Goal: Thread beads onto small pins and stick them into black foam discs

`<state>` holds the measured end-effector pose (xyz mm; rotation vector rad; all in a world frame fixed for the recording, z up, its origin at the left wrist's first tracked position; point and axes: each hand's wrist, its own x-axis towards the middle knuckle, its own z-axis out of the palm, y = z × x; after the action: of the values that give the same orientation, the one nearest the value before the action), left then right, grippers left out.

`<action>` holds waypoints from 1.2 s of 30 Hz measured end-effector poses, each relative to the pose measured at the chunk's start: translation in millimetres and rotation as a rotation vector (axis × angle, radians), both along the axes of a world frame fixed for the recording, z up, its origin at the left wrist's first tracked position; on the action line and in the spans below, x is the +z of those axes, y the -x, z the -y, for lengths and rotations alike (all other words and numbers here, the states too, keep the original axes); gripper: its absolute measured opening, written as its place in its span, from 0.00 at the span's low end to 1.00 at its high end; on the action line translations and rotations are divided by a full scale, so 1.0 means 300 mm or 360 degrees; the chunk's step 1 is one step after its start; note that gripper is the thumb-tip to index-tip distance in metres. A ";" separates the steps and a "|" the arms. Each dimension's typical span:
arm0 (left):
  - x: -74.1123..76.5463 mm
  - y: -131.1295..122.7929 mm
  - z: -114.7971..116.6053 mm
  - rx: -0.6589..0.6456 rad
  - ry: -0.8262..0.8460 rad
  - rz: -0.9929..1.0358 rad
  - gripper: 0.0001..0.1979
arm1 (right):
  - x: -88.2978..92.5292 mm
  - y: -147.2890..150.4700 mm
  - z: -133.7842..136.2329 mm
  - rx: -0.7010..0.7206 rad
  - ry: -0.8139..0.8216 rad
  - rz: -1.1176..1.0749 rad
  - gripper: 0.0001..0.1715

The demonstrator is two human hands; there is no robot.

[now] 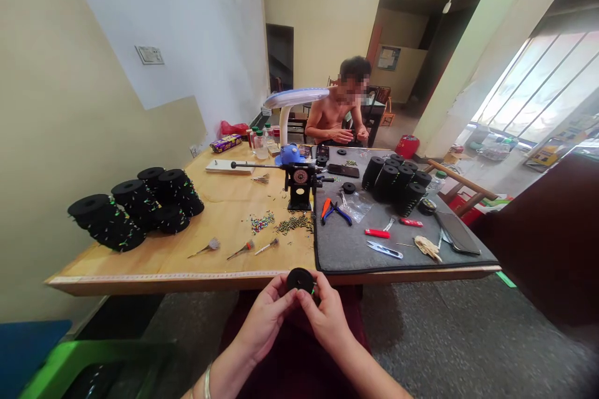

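Observation:
Between both hands, just in front of the table's near edge, is a small black foam spool (pixel 300 278) with a centre hole. My left hand (pixel 267 315) grips its left side, thumb on the front. From the right, my right hand (pixel 329 313) holds it too, its thumb close to the other thumb. Small coloured bits show at the spool's right edge; what they are is too small to tell. Beyond the hands lie brush-like bundles (pixel 242 250), a pile of coloured beads (pixel 262 222) and a heap of small metallic pieces (pixel 294 224).
A black winding device (pixel 299 187) stands mid-table before a lamp (pixel 284 118). Stacked black spools stand left (pixel 133 193) and right (pixel 395 177). The grey mat (pixel 346 252) bears pliers (pixel 335 212), a red lighter (pixel 377 233) and snips (pixel 384 249). Another person (pixel 334 113) sits opposite.

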<state>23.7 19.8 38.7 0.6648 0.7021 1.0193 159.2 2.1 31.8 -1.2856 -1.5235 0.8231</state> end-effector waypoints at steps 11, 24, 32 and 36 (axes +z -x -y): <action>0.034 0.004 -0.059 -0.0169 -0.0222 -0.0760 0.20 | 0.062 -0.083 -0.011 0.0113 -0.0114 0.0880 0.07; 0.023 -0.012 -0.071 -0.0545 0.0064 -0.0637 0.10 | 0.089 -0.108 -0.010 0.0351 0.0128 0.0777 0.06; 0.016 0.003 -0.083 -0.0547 0.0098 -0.0589 0.09 | 0.095 -0.112 -0.014 0.0391 0.0158 0.0411 0.13; 0.018 0.009 -0.072 -0.0538 0.0332 -0.0258 0.09 | 0.074 -0.132 0.000 0.0333 0.0096 0.0347 0.12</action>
<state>21.0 41.4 44.2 0.6610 0.7939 0.5770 198.8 2.2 53.9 -1.3085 -1.8429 0.8899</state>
